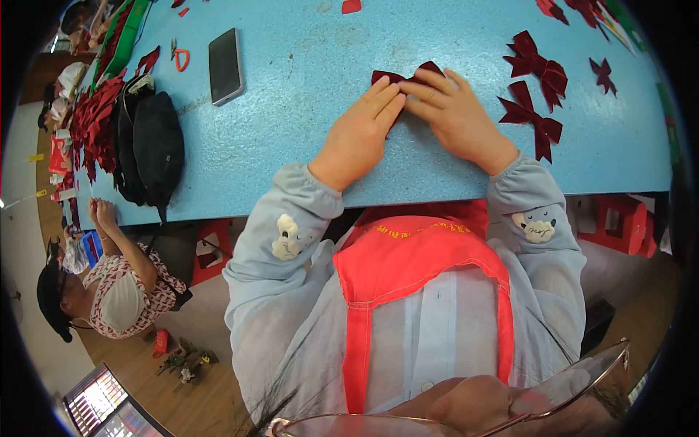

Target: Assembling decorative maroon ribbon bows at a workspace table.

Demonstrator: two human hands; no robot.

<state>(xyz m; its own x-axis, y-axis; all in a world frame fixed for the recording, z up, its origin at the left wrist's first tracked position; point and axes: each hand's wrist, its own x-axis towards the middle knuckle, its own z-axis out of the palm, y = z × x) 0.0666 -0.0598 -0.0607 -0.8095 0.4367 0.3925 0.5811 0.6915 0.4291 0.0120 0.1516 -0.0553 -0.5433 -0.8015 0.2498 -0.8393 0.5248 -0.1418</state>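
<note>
A blue table filled the upper part of the view. A dark phone lay flat on it towards the left, with small red-handled scissors just beside it. Nearer the left edge sat a black bag, next to a heap of dark red fabric pieces. On the right lay finished dark red bows, close together, and a smaller one farther out. Red stools stood under the table's right end. A seated person in a patterned top sat at the left.
</note>
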